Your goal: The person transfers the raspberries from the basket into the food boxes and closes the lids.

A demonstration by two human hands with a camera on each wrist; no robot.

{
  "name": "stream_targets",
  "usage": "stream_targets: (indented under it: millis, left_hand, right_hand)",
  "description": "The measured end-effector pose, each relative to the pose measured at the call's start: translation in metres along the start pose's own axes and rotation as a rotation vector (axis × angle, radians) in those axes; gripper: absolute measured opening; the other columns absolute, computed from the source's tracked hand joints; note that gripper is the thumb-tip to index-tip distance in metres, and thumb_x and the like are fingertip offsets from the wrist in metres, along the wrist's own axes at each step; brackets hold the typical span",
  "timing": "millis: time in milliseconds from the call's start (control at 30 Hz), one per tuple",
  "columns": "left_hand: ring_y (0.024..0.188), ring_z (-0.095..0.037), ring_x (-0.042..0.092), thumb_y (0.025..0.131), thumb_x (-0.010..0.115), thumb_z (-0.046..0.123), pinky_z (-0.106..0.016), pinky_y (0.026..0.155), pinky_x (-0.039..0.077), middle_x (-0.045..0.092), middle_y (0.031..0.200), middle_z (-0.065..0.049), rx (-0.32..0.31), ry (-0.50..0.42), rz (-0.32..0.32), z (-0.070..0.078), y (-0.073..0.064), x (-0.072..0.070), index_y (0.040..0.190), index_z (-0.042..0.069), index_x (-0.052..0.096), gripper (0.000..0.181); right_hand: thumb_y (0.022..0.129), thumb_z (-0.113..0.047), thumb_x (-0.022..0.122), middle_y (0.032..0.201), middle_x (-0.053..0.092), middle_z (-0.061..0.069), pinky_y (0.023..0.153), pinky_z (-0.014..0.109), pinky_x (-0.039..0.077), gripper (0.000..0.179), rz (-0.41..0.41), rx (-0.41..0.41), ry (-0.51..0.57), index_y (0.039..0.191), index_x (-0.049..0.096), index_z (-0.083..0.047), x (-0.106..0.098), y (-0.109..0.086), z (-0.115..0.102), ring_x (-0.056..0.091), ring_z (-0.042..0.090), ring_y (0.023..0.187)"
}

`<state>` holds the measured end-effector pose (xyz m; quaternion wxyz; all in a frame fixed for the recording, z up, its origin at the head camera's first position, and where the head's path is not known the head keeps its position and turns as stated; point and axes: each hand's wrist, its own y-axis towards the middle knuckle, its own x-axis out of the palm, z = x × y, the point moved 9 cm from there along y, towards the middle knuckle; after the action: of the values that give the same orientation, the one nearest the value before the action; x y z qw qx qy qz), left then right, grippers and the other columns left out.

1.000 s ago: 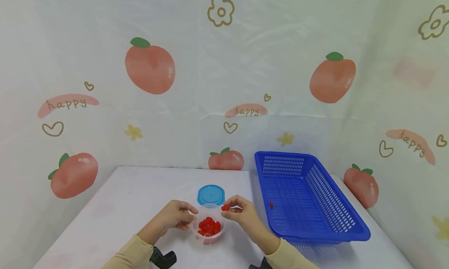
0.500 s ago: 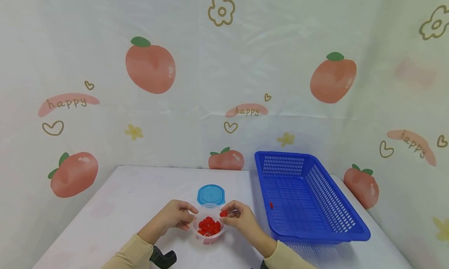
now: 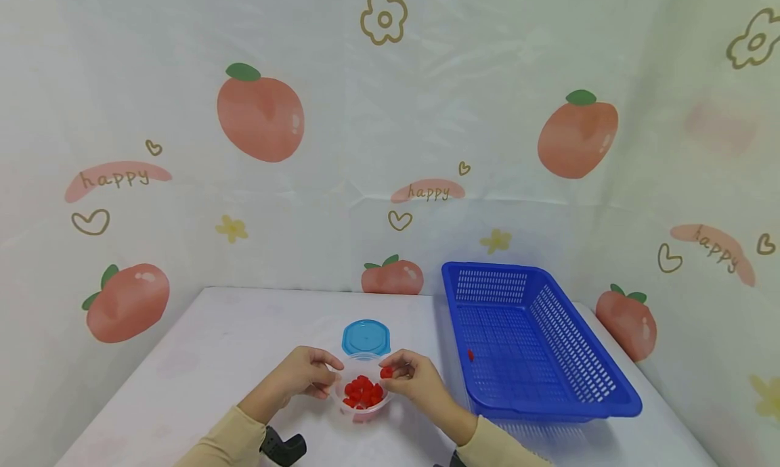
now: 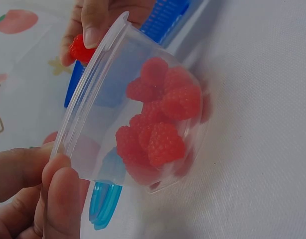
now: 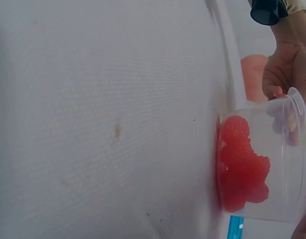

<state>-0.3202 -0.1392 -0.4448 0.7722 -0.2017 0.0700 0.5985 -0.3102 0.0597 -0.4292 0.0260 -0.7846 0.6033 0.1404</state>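
A clear plastic tub [image 4: 113, 92] stands on the white table, with several raspberries [image 4: 166, 143] piled at its bottom. My left hand [image 3: 307, 374] pinches the tub's rim on the left side between thumb and fingers. Opposite, my right hand [image 3: 414, 377] holds one raspberry [image 4: 82, 49] between thumb and fingertips, right at the tub's upper rim. In the right wrist view the tub [image 5: 277, 204] is at the right edge, its raspberries [image 5: 242, 169] seen through the wall, and the right fingers are mostly out of frame.
A blue lid [image 3: 366, 338] lies flat just behind the tub. To the right stands a large blue plastic basket [image 3: 518, 345], with a small red piece [image 3: 471, 355] at its left side. A white curtain [image 3: 329, 237] printed with fruit hangs behind the table.
My right hand has moved down and slightly left with the raspberry, closer over the tub's rim. The left hand keeps its grip on the tub in the same place.
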Motion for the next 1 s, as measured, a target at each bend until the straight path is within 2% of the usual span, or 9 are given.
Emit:
stream_targets:
  millis: [333,633,867,1000]
  left_hand:
    - [0.056,-0.014,0.059,0.085,0.068,0.006,-0.027,0.059,0.058,0.061,0.066,-0.005,-0.015,0.002,0.011,-0.001,0.001,0.000,0.104,-0.002,0.067,0.021]
    - [0.057,-0.014,0.059,0.084,0.068,0.006,-0.028,0.059,0.058,0.061,0.066,-0.004,-0.007,-0.006,-0.003,0.000,0.001,0.000,0.104,-0.003,0.067,0.022]
    - [0.057,-0.014,0.059,0.084,0.069,0.007,-0.028,0.059,0.058,0.062,0.067,-0.005,-0.008,-0.006,-0.009,0.002,0.000,0.000,0.105,-0.003,0.067,0.022]
    - [0.057,-0.014,0.059,0.085,0.069,0.007,-0.028,0.059,0.058,0.062,0.067,-0.005,-0.009,-0.002,-0.016,0.002,-0.001,0.000,0.105,-0.003,0.067,0.023]
  right_hand:
    - [0.077,-0.001,0.076,0.085,0.059,0.004,0.067,0.016,0.051,0.026,-0.010,0.039,0.002,0.102,0.068,0.001,0.001,0.000,0.002,0.054,0.014,0.077]
    - [0.077,-0.001,0.075,0.084,0.058,0.003,0.067,0.016,0.052,0.025,-0.017,0.026,-0.002,0.102,0.068,0.002,0.000,0.001,0.001,0.055,0.014,0.077]
    - [0.080,-0.002,0.074,0.095,0.061,0.018,0.071,0.022,0.057,0.030,-0.042,0.035,0.038,0.109,0.066,0.004,-0.004,0.000,-0.004,0.059,0.014,0.079]
    - [0.082,-0.004,0.073,0.097,0.060,0.015,0.074,0.023,0.058,0.032,-0.054,0.050,0.064,0.112,0.064,0.004,-0.010,-0.004,-0.014,0.059,0.014,0.082]
